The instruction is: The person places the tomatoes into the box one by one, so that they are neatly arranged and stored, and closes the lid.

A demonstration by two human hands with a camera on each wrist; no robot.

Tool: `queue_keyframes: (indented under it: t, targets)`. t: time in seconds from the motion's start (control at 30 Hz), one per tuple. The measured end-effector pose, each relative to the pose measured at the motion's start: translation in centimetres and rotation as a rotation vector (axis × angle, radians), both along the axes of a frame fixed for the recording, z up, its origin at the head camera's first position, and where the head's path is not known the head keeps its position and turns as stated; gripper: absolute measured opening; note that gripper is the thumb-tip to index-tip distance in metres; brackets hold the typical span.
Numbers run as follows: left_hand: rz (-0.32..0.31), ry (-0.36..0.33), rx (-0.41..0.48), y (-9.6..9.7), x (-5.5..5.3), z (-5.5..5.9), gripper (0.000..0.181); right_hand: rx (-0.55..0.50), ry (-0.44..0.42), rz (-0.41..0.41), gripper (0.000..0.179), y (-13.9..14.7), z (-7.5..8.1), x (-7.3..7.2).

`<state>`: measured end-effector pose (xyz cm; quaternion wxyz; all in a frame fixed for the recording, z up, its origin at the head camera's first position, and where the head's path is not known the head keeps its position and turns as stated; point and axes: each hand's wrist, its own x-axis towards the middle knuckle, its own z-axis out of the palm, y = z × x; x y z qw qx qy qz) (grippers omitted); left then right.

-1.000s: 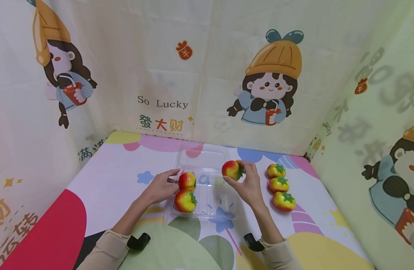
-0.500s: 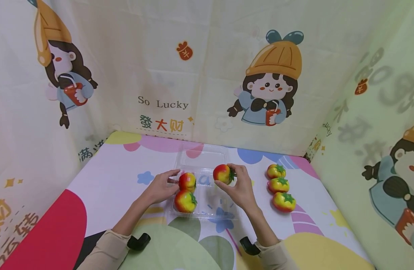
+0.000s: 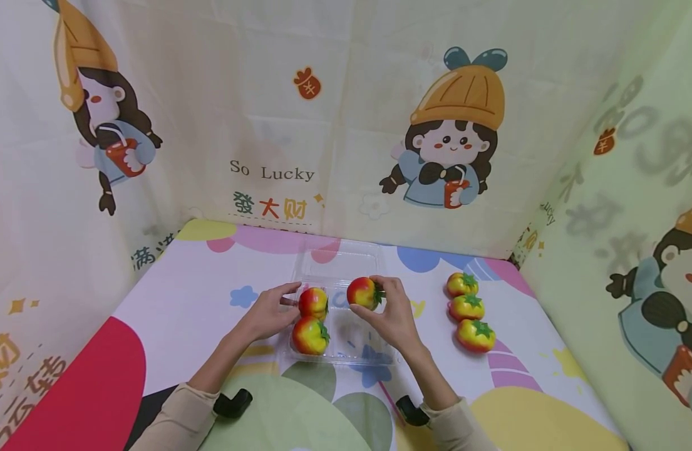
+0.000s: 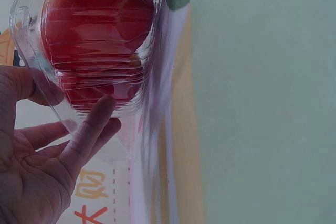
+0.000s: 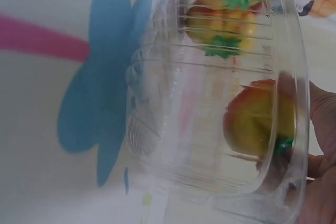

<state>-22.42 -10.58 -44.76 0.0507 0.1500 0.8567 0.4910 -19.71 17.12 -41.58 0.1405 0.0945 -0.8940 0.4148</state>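
Observation:
A clear plastic clamshell box (image 3: 346, 351) lies with its lid (image 3: 342, 263) folded back. My left hand (image 3: 273, 312) holds the box by its left rim; in the left wrist view the fingers (image 4: 86, 135) lie along the outer wall. Two red-and-yellow persimmon-like fruits sit along the left side inside, the rear fruit (image 3: 313, 302) behind the front fruit (image 3: 310, 336). Above the box's rear right part, my right hand (image 3: 395, 315) grips another persimmon-like fruit (image 3: 362, 293) between thumb and fingers, its green leafy top turned right. In the right wrist view this fruit (image 5: 260, 119) shows through the clear wall.
To the right of the box, three more such fruits stand in a row: the far fruit (image 3: 461, 284), the middle fruit (image 3: 466, 307) and the near fruit (image 3: 475, 336). A printed cloth (image 3: 346, 125) hangs behind the patterned table (image 3: 188, 313) and on both sides.
My right hand has carried the gripped fruit leftward and slightly nearer, from the box's right edge to over its inside. The left hand and the other fruits have stayed put.

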Motion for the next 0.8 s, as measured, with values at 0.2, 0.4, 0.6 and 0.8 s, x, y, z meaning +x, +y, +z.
queue_keyframes:
  t: [0.2, 0.4, 0.6, 0.8]
  targets:
    - [-0.005, 0.005, 0.01, 0.0, 0.1, 0.1, 0.065, -0.016, -0.007, 0.026, 0.065, -0.5, -0.4, -0.1]
    - [-0.006, 0.006, 0.009, 0.0, 0.1, 0.0, 0.064, -0.017, -0.014, 0.037, 0.064, -1.0, -0.9, -0.2]
    - [-0.003, 0.006, 0.012, 0.0, 0.1, 0.0, 0.063, -0.003, -0.045, 0.044, 0.064, -1.5, -1.5, -0.3]
    - [-0.002, 0.005, 0.013, 0.0, 0.2, 0.1, 0.064, 0.006, -0.078, 0.06, 0.063, -1.9, -1.9, -0.5]
